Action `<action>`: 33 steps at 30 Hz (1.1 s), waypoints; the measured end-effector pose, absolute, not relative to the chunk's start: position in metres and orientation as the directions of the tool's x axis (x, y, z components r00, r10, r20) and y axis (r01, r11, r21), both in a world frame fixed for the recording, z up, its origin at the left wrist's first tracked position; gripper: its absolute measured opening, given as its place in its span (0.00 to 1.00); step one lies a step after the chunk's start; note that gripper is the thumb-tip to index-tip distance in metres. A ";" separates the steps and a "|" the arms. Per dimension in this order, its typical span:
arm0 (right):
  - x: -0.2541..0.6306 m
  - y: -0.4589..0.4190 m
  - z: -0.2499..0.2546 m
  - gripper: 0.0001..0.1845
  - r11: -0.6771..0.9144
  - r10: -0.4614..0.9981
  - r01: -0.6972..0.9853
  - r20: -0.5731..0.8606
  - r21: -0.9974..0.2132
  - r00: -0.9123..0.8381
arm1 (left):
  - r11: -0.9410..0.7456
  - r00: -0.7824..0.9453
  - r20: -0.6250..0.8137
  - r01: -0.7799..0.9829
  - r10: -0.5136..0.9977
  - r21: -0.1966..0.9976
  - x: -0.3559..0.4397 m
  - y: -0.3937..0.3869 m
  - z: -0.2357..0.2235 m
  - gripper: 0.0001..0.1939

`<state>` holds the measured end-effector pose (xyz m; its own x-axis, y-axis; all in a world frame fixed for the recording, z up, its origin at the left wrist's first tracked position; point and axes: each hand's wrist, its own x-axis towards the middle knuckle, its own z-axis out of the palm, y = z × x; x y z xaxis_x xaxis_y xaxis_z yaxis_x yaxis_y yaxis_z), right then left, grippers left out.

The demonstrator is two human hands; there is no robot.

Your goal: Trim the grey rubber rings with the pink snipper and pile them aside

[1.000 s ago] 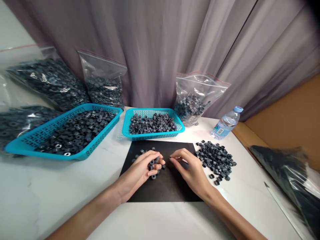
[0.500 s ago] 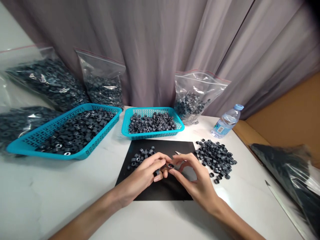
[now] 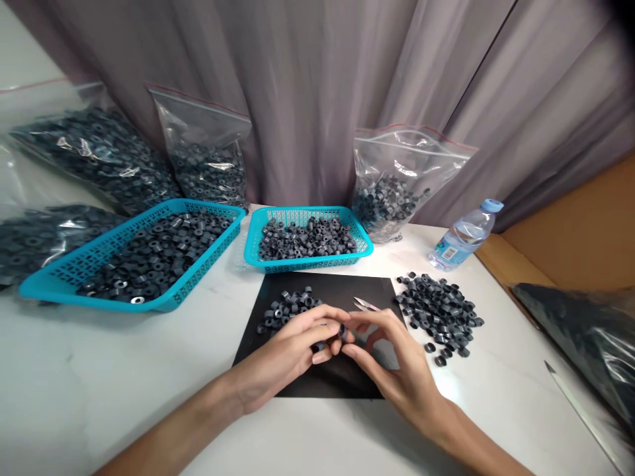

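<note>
My left hand is closed, with a small dark grey ring at its fingertips. A second ring is tucked among its lower fingers. My right hand curves in from the other side, thumb and index tips at the upright ring; the exact contact is partly hidden. Both hands hover over a black mat. On the mat, a heap of similar grey rings lies behind my left hand. Pointed scissors or snips lie behind my right hand, their handles hidden.
A loose pile of dark rings lies right of the mat. Two blue baskets of grey pieces stand behind and left. Filled zip bags line the curtain. A water bottle and a blade-like strip are at right.
The ring at my fingertips has turned from showing its open face to standing more side-on. My right hand has shifted slightly, uncovering more of the pointed tool. The view has moved a little.
</note>
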<state>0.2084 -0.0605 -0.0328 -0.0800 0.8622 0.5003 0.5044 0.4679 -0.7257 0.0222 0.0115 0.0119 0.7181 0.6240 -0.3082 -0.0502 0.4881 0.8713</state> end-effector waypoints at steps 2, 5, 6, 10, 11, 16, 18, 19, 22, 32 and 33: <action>0.210 -0.061 -0.036 0.19 0.431 0.887 0.471 0.458 -0.770 -0.064 | 0.469 0.695 -0.319 -0.030 0.645 0.883 0.022 0.012 0.011 0.09; 0.215 -0.056 -0.040 0.18 0.312 0.932 0.471 0.362 -0.825 0.019 | 0.450 0.666 -0.324 -0.020 0.672 0.893 0.021 0.013 0.008 0.11; 0.216 -0.052 -0.040 0.17 0.267 0.944 0.485 0.327 -0.833 0.041 | 0.450 0.660 -0.324 -0.025 0.678 0.893 0.020 0.014 0.007 0.11; 0.220 -0.025 -0.037 0.12 0.251 0.961 0.547 0.273 -0.798 -0.042 | 0.452 0.621 -0.326 -0.052 0.713 0.890 0.019 0.017 0.007 0.12; 0.220 -0.017 -0.035 0.12 0.287 0.955 0.556 0.277 -0.780 -0.105 | 0.447 0.594 -0.325 -0.067 0.736 0.892 0.019 0.019 0.007 0.12; 0.211 0.030 -0.029 0.17 0.417 0.902 0.590 0.236 -0.691 -0.361 | 0.429 0.418 -0.321 -0.195 0.850 0.882 0.019 0.031 0.015 0.11; 0.204 0.046 -0.031 0.16 0.435 0.894 0.602 0.242 -0.670 -0.377 | 0.449 0.382 -0.338 -0.255 0.860 0.856 0.018 0.034 0.017 0.11; 0.202 0.052 -0.033 0.15 0.441 0.893 0.602 0.254 -0.665 -0.372 | 0.458 0.372 -0.344 -0.283 0.862 0.843 0.017 0.035 0.017 0.11; 0.196 0.062 -0.039 0.11 0.463 0.882 0.597 0.277 -0.655 -0.380 | 0.435 0.361 -0.308 -0.354 0.880 0.828 0.015 0.035 0.015 0.10; 0.208 0.031 -0.021 0.09 0.392 0.919 0.452 0.359 -0.801 -0.161 | 0.437 0.436 -0.244 -0.425 0.866 0.793 0.015 0.032 0.009 0.12; 0.209 0.025 -0.013 0.10 0.368 0.930 0.375 0.344 -0.851 -0.131 | 0.436 0.445 -0.239 -0.416 0.863 0.798 0.016 0.031 0.009 0.12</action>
<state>0.2088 0.0248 -0.0132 -0.1308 0.9298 0.3440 0.3750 0.3676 -0.8510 0.0158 0.0309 0.0086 0.4446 0.8632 -0.2392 -0.4164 0.4356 0.7980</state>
